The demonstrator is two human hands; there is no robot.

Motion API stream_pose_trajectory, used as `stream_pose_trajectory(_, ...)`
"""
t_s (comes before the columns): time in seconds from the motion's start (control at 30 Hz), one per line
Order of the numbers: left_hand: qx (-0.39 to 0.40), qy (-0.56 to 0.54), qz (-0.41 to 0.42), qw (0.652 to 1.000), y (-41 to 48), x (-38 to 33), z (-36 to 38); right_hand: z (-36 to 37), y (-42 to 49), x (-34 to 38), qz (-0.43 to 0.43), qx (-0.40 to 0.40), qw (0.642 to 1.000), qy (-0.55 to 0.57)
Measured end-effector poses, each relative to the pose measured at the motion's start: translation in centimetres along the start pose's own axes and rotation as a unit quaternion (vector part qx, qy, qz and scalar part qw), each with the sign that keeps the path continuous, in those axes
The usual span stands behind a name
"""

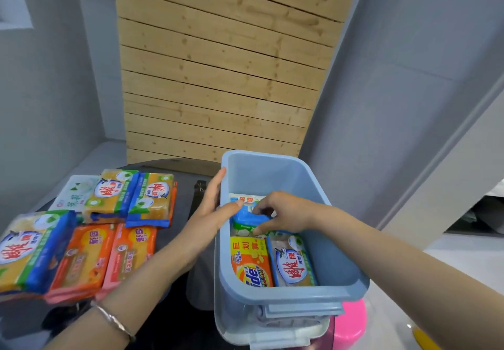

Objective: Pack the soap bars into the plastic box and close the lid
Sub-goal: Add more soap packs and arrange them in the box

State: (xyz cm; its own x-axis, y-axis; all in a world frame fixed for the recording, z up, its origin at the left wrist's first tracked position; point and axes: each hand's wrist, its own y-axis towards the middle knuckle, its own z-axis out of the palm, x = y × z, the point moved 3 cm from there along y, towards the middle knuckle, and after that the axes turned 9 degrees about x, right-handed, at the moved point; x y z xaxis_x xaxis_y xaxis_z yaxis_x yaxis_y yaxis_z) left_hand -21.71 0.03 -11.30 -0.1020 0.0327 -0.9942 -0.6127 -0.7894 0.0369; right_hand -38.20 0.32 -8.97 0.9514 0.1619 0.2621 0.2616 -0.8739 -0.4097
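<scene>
A light blue plastic box [335, 243] stands open on the right with several wrapped soap bars on its floor, among them a yellow-orange Tide bar [251, 262] and a blue-white bar [293, 261]. My right hand [286, 213] is inside the box, fingers closed on a blue-green soap pack [249, 217] lying over the back bars. My left hand [215, 208] rests against the box's left rim, thumb hooked over it. More soap bars [90, 229] lie on the table at left. A lid [302, 310] appears to sit under the box's front rim.
The dark round table [180, 229] holds the loose packs in two rows: orange ones [109, 257], green-yellow ones [131, 197], a white one [73, 194]. A wooden slat panel [218, 77] leans on the grey wall behind. A pink object [351, 319] sits under the box's right front corner.
</scene>
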Motion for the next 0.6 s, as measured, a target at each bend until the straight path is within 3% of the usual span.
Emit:
stream_pose_trajectory(0.13, 0.008, 0.000, 0.003, 1.000, -0.1, -0.2, -0.1, -2.0, -0.8, -0.3, -0.009, -0.030, 0.999, -0.042)
stream_pose_trajectory(0.33, 0.005, -0.002, -0.003, 1.000, 0.0, -0.1, 0.0, -0.2, 0.1, -0.3, 0.005, 0.023, 0.997, -0.073)
stream_pose_trajectory(0.6, 0.002, -0.003, -0.004, 1.000, 0.1, 0.1, 0.1, 1.2, 0.0, 0.2, 0.016, 0.017, 0.998, -0.060)
